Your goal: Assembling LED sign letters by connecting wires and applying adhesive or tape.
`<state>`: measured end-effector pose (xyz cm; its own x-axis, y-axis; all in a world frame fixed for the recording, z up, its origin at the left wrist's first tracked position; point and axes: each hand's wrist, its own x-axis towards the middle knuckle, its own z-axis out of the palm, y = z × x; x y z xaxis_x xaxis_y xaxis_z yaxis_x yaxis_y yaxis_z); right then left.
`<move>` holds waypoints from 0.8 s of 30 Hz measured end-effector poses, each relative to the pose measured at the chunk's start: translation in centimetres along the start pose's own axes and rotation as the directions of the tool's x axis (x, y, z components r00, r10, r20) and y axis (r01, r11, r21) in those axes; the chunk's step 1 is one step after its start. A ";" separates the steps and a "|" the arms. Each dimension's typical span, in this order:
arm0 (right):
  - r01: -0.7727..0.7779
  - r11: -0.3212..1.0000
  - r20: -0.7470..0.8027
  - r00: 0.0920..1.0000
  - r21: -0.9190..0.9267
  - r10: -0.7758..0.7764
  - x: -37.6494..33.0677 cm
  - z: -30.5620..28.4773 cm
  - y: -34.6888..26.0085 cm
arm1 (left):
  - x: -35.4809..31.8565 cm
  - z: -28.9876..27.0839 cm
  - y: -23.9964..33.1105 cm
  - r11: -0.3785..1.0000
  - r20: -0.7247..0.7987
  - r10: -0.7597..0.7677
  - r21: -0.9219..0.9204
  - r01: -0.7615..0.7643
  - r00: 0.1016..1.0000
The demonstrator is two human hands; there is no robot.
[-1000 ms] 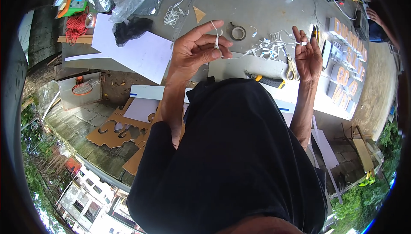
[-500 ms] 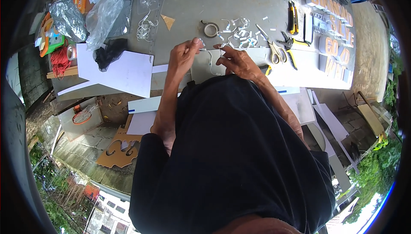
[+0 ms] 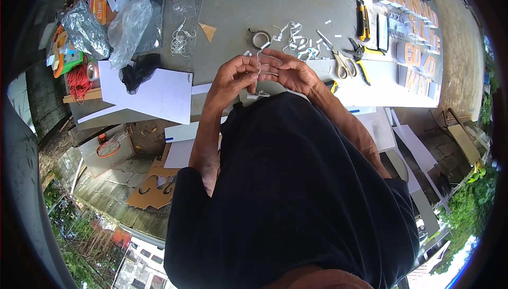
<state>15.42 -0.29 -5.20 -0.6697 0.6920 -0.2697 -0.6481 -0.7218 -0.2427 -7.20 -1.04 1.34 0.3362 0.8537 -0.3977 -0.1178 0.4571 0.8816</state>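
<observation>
My left hand (image 3: pixel 236 79) and my right hand (image 3: pixel 296 72) meet close together over the near edge of the table. Between them runs a thin white wire (image 3: pixel 259 56) with small white modules on it. The left fingers are closed on the wire; the right fingers bend in against it, and their exact grip is partly hidden. One white module (image 3: pixel 256 96) hangs below the left hand, close to my dark shirt. Just beyond the hands lie a roll of tape (image 3: pixel 260 39) and a loose tangle of white wire with small modules (image 3: pixel 296 39).
On the right lie scissors (image 3: pixel 346 67), a wire stripper (image 3: pixel 357 51), a yellow-black utility knife (image 3: pixel 363 22) and rows of block letters (image 3: pixel 410 7). A white sheet (image 3: pixel 166 93), a black cloth (image 3: pixel 139 73), plastic bags (image 3: pixel 129 30) and red wire (image 3: pixel 79 84) are on the left.
My hands have come together; they were apart with the wire hanging between them. The wire is now bunched among the fingers, with one end pointing up and a module hanging below.
</observation>
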 end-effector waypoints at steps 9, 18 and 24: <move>0.295 0.942 -0.262 0.933 0.159 -0.248 0.9 -4.0 -8.5 | -4.9 -5.5 1.2 0.889 0.105 -0.241 0.423 0.176 0.965; 0.418 0.893 0.024 0.907 -0.164 -0.420 -1.2 -0.3 -15.5 | -8.0 -10.2 7.3 0.763 -0.179 0.020 0.638 0.101 0.984; 0.511 0.859 0.091 0.857 -0.025 -0.507 -2.7 0.9 -18.2 | -6.4 -11.6 5.7 0.622 -0.180 0.188 0.783 0.025 0.966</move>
<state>28.67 10.96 0.81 -0.2783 0.9602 -0.0237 -0.8900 -0.2671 -0.3695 -20.90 -1.03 5.96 0.1345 0.9550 -0.2642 0.6666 0.1100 0.7372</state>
